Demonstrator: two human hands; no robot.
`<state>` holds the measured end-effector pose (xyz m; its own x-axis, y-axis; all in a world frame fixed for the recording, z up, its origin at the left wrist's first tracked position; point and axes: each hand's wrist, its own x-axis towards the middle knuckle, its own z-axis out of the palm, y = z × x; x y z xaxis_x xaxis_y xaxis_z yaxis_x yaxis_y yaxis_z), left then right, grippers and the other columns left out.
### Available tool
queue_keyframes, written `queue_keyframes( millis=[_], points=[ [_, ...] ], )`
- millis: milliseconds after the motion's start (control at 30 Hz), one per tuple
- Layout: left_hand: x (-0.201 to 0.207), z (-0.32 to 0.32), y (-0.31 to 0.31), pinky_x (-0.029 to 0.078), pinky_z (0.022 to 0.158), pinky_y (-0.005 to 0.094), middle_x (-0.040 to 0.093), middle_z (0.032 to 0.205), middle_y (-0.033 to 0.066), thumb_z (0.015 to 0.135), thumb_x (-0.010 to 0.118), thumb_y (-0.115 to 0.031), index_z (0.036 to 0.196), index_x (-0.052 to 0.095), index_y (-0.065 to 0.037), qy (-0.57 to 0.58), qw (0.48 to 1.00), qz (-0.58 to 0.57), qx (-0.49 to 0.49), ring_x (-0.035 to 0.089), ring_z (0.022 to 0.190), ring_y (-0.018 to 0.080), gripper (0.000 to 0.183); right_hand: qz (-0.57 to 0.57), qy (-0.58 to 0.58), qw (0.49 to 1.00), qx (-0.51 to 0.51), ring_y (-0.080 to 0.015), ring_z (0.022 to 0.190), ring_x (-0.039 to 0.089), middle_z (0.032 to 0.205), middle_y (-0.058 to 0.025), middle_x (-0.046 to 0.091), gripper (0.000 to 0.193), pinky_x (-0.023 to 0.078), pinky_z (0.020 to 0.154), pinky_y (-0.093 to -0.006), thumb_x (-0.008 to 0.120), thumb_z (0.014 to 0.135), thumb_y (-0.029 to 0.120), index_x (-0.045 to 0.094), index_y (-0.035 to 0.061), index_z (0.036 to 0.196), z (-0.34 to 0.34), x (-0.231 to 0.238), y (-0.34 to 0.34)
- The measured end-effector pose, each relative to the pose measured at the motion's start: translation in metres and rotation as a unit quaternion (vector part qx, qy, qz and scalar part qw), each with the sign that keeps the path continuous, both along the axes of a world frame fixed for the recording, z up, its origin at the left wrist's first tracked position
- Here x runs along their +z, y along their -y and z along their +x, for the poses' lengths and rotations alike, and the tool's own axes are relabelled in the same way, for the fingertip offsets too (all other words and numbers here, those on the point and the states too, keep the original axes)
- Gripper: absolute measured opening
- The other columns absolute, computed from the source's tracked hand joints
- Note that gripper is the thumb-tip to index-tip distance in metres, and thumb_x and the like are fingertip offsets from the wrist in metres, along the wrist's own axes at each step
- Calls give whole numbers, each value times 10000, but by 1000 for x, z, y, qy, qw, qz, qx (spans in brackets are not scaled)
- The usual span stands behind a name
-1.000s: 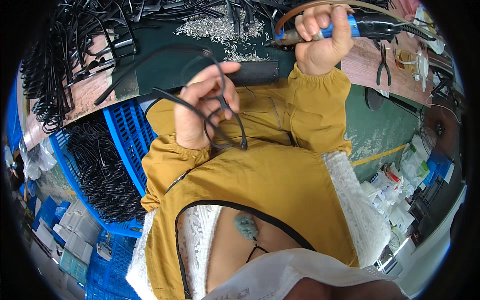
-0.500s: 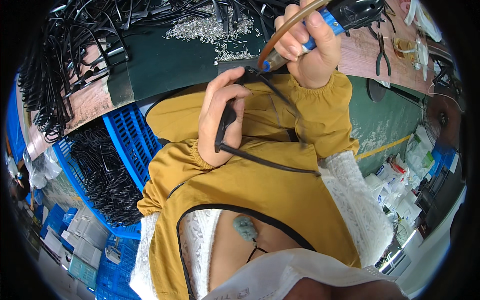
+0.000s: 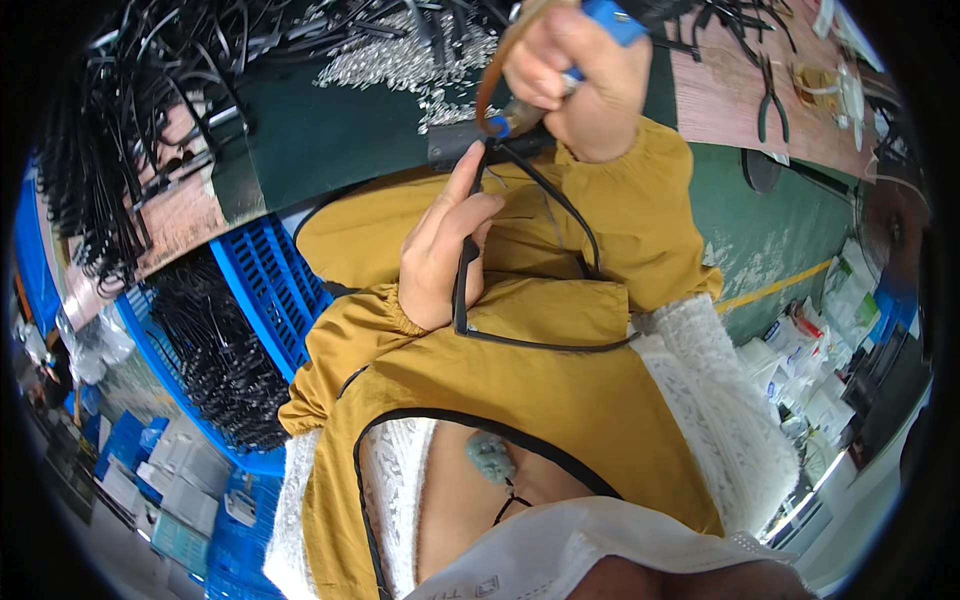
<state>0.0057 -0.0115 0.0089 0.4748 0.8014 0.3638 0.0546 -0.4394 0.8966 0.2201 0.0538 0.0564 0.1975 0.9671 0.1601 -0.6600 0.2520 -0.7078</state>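
My left hand (image 3: pixel 440 250) is closed on a black glasses frame (image 3: pixel 462 290), its index finger stretched toward the joint under the tool. One thin temple arm (image 3: pixel 545 346) of the frame extends over my apron. The other arm (image 3: pixel 560 200) curves down to the right from that joint. My right hand (image 3: pixel 590 90), blurred by motion, grips a blue power screwdriver (image 3: pixel 612 22) with a brown hose (image 3: pixel 490 90). Its blue-ringed nose (image 3: pixel 498 126) is at the joint, above a small black block (image 3: pixel 452 146) on the table edge. The bit's contact is hidden.
Small silver screws (image 3: pixel 400 58) lie heaped on the dark green table mat (image 3: pixel 330 130). Black frames (image 3: pixel 90 170) pile up at the left, and more fill a blue basket (image 3: pixel 265 300) below. Pliers (image 3: pixel 771 105) rest at the right.
My right hand and the screwdriver have moved left, bringing its nose over the black block. The glasses frame has turned in my left hand, and its index finger has straightened.
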Motion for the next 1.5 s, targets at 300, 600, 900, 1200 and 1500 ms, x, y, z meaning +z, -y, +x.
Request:
queue_keyframes(
  millis=[300, 600, 900, 1200, 1500],
  points=[
    [12, 14, -18, 574, 832, 328, 610, 1323, 325, 852, 568, 138, 1111, 613, 22, 116, 992, -19, -54, 721, 1031, 353, 287, -153, -111, 981, -51, -100, 438, 485, 599, -20, 528, 247, 370, 388, -278, 780, 839, 90, 544, 97, 909, -24, 33, 7],
    [0, 37, -48, 580, 842, 326, 633, 1245, 293, 901, 573, 84, 1128, 587, 33, 92, 994, -32, -42, 708, 1026, 340, 233, -116, 111, 986, -34, -116, 449, 516, 577, -19, 525, 264, 393, 398, -283, 767, 819, 118, 551, 45, 950, 4, 43, 74],
    [43, 31, -69, 597, 825, 330, 676, 1074, 237, 942, 597, 36, 1151, 543, 36, 114, 983, -100, -105, 709, 962, 328, 215, -139, -82, 976, -145, -100, 459, 462, 646, -24, 522, 181, 345, 377, -265, 770, 849, 87, 601, 21, 838, 27, 97, 47],
    [55, -134, -36, 567, 757, 329, 591, 972, 90, 981, 572, 15, 1382, 399, -37, 102, 937, -85, 324, 622, 794, 178, 440, -61, 39, 992, -103, -86, 567, 478, 648, -3, 514, 166, 297, 477, -230, 634, 977, 163, 634, 38, 868, 113, -14, 39],
    [71, -196, -78, 516, 832, 477, 659, 968, 188, 891, 546, -176, 1363, 429, -45, -253, 756, -71, 600, 673, 860, 407, 503, 20, -13, 1000, 4, -70, 580, 399, 767, 14, 413, 243, 330, 456, -203, 622, 1014, 175, 499, 66, 1193, 107, -13, 32]
  ],
)
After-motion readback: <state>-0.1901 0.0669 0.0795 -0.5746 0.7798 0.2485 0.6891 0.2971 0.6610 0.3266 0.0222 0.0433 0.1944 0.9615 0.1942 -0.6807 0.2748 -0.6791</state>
